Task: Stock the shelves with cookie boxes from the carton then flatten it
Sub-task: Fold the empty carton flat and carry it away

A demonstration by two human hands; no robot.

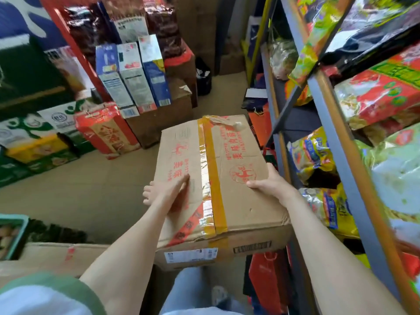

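A brown cardboard carton (236,178) with red print is in front of me, its top flaps closed under a yellow tape strip running lengthwise. My left hand (166,192) lies on the left half of the lid with fingers straight, some of them hanging over the left edge. My right hand (270,181) grips the carton's right edge, thumb on top and fingers down the side. No cookie boxes show; the carton's inside is hidden. The metal shelves (329,123) stand just to the right.
The shelves hold bagged snacks (313,155) and red packs. Tall blue boxes (134,76) stand on a brown carton at the back. Red gift boxes (106,130) and green cases sit at the left, another carton (56,255) at my lower left. Tan floor lies between.
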